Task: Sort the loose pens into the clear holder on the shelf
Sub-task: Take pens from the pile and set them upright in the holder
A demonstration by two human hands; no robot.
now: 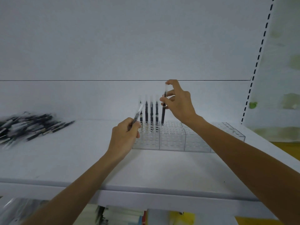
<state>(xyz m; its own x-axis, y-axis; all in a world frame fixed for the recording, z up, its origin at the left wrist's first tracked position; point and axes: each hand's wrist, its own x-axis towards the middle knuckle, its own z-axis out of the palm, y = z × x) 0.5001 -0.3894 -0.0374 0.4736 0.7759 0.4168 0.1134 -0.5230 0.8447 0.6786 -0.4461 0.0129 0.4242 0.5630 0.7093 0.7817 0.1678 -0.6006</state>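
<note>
The right hand [178,103] pinches a slim black pen with a clear cap [163,109] between thumb and fingertips near its upper end; the pen's long axis stands almost vertical, clear cap upward, and its lower end meets the top of the clear plastic holder with rows of round holes [172,142] at the back row; whether the tip has entered a hole cannot be told. Just to the left of it four black pens with clear caps [151,114] stand upright side by side in the same back row, caps up. The left hand [125,137] has its fingers curled round the lower end of a second pen of the same kind [138,113], blurred; this one is tilted, its clear end pointing up and to the right, crossing in front of the leftmost standing pen. The holder lies lengthwise along the flat white shelf [81,159], running to the right from the left hand and passing beneath the right forearm. Well apart on the left of the shelf lies a blurred heap of loose black pens [27,127], most of them lying flat. At the right edge rises a white slotted upright [259,54].
</note>
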